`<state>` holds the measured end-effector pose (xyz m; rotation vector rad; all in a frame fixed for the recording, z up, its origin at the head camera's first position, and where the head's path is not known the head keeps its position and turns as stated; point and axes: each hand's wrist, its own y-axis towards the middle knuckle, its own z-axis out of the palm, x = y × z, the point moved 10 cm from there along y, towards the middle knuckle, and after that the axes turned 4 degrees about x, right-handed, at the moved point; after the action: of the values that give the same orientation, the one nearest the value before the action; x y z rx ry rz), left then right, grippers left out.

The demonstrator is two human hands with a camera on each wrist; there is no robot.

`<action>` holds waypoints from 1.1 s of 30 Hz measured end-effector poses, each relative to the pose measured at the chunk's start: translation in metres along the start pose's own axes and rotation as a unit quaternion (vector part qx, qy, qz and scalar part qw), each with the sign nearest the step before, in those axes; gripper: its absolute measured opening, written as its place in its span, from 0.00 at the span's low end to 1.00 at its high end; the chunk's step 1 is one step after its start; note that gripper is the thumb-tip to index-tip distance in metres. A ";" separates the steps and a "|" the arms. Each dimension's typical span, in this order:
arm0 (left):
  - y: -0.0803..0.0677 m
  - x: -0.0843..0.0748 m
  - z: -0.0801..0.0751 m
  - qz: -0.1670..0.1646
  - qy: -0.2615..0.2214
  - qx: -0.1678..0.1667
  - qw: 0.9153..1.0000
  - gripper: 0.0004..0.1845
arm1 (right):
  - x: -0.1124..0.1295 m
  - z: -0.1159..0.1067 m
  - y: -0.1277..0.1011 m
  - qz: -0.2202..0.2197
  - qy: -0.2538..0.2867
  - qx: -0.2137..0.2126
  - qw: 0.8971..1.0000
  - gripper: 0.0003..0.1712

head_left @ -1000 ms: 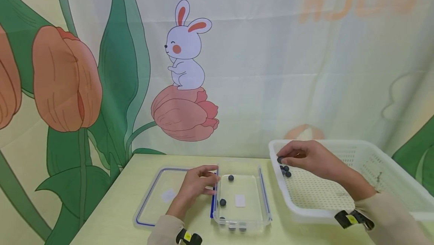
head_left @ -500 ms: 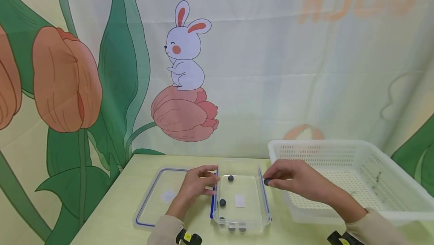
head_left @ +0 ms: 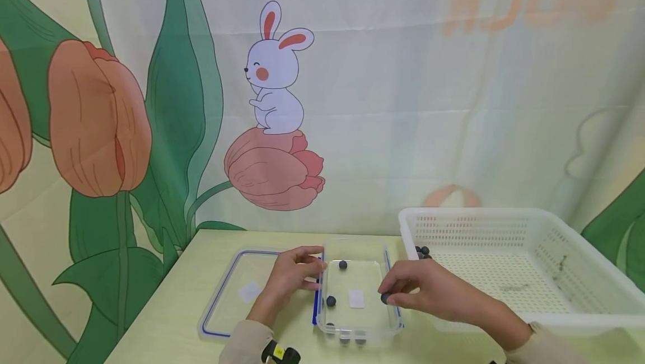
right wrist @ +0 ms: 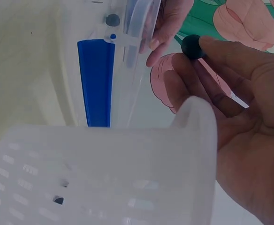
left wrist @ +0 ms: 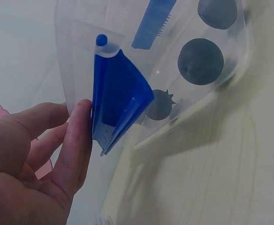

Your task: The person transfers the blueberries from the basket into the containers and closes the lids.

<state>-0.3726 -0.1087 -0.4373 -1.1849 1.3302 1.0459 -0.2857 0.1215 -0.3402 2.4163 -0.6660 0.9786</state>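
Note:
My right hand (head_left: 435, 291) pinches a dark blueberry (right wrist: 192, 47) between thumb and fingertips, over the right side of a clear plastic food container (head_left: 370, 319). At that container's left wall, my left hand (head_left: 289, 274) grips the rim, its fingers beside a blue latch (left wrist: 116, 93) that hangs down. Inside lie several blueberries, one blueberry (head_left: 343, 265) toward the back and another blueberry (head_left: 331, 301) near the left wall; others show through the front wall. A white label (head_left: 356, 298) shows on the bottom. More blueberries (head_left: 423, 251) sit in the left corner of a white perforated basket (head_left: 534, 215).
Left of the container, a clear lid with a blue seal (head_left: 242, 253) lies on the pale yellow table (head_left: 166, 319), partly behind the left hand. The basket stands close on the right, its raised rim beside the right forearm. A printed curtain (head_left: 383, 101) hangs behind the table.
With the blueberry pinched, my right hand has moved from the basket's left corner leftward and toward me, over the container's right edge. The left hand has stayed at the container's wall.

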 end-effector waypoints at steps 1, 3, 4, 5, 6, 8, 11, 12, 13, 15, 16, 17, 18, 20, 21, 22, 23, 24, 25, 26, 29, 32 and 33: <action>0.000 0.000 0.000 0.000 0.000 0.000 1.000 0.23 | 0.000 0.002 0.000 0.000 0.000 0.004 1.000 0.07; 0.000 0.000 0.000 0.000 0.001 -0.001 1.000 0.23 | 0.000 0.006 0.001 0.002 0.003 0.014 1.000 0.06; 0.000 0.000 0.000 0.000 0.002 -0.001 1.000 0.23 | -0.001 0.008 0.002 0.004 0.001 0.019 1.000 0.06; 0.000 0.000 0.000 0.000 0.003 -0.002 1.000 0.23 | -0.001 0.010 0.002 0.006 0.001 0.023 1.000 0.06; 0.000 0.000 0.000 -0.001 0.004 -0.003 1.000 0.23 | -0.001 0.012 0.003 0.007 -0.001 0.026 1.000 0.06; 0.000 0.000 0.000 -0.001 0.005 -0.004 1.000 0.24 | -0.001 0.015 0.004 0.010 -0.005 0.033 0.999 0.06; 0.000 0.000 0.000 -0.002 0.006 -0.004 1.000 0.24 | 0.000 0.019 0.005 0.007 -0.014 0.042 0.999 0.06; 0.000 0.000 0.000 -0.002 0.006 -0.004 1.000 0.24 | 0.000 0.020 0.005 0.004 -0.016 0.045 0.999 0.06; 0.000 0.000 0.000 -0.003 0.006 -0.004 1.000 0.24 | 0.001 0.021 0.005 0.002 -0.016 0.048 0.999 0.06; 0.000 0.001 0.000 -0.003 0.007 -0.004 1.000 0.23 | 0.002 0.024 0.006 -0.005 -0.022 0.054 0.998 0.06; 0.000 0.001 0.000 -0.004 0.007 -0.004 1.000 0.23 | 0.002 0.025 0.006 -0.008 -0.026 0.056 0.998 0.06; 0.001 0.001 0.000 -0.003 0.006 -0.003 1.000 0.23 | 0.002 0.026 0.007 -0.010 -0.029 0.059 0.998 0.06; 0.001 0.001 -0.001 -0.003 0.006 -0.003 1.000 0.23 | 0.002 0.027 0.007 -0.011 -0.033 0.062 0.998 0.06; 0.001 0.001 -0.001 -0.002 0.005 -0.003 1.000 0.23 | 0.002 0.028 0.007 -0.010 -0.045 0.067 0.997 0.06; 0.001 0.001 0.000 -0.001 0.004 -0.002 1.000 0.23 | 0.002 0.028 0.007 -0.010 -0.052 0.068 0.996 0.06; 0.001 0.001 0.000 -0.001 0.004 -0.002 1.000 0.22 | 0.002 0.027 0.007 -0.008 -0.058 0.069 0.996 0.06; 0.001 0.002 0.000 0.000 0.004 -0.001 1.000 0.23 | 0.002 0.026 0.007 -0.008 -0.063 0.070 0.996 0.06; 0.001 0.002 0.000 0.000 0.003 -0.001 1.000 0.23 | 0.003 0.023 0.007 -0.006 -0.066 0.068 0.995 0.07; 0.001 0.002 0.000 0.000 0.003 -0.001 1.000 0.23 | 0.003 0.020 0.006 -0.004 -0.071 0.066 0.995 0.07; 0.001 0.002 0.000 0.000 0.003 -0.001 1.000 0.23 | 0.004 0.016 0.006 0.000 -0.074 0.063 0.995 0.07; 0.001 0.001 0.000 0.000 0.002 -0.001 1.000 0.23 | 0.006 0.001 0.005 0.019 -0.070 0.050 0.996 0.07; 0.000 0.001 0.000 0.000 0.001 0.000 1.000 0.23 | 0.005 -0.017 0.004 0.051 -0.055 0.037 0.996 0.08; 0.000 0.000 0.000 0.001 0.000 0.000 1.000 0.23 | 0.004 -0.022 0.004 0.062 -0.052 0.034 0.996 0.08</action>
<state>-0.3727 -0.1087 -0.4378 -1.1847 1.3314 1.0467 -0.2964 0.1299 -0.3218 2.5256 -0.8404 0.9414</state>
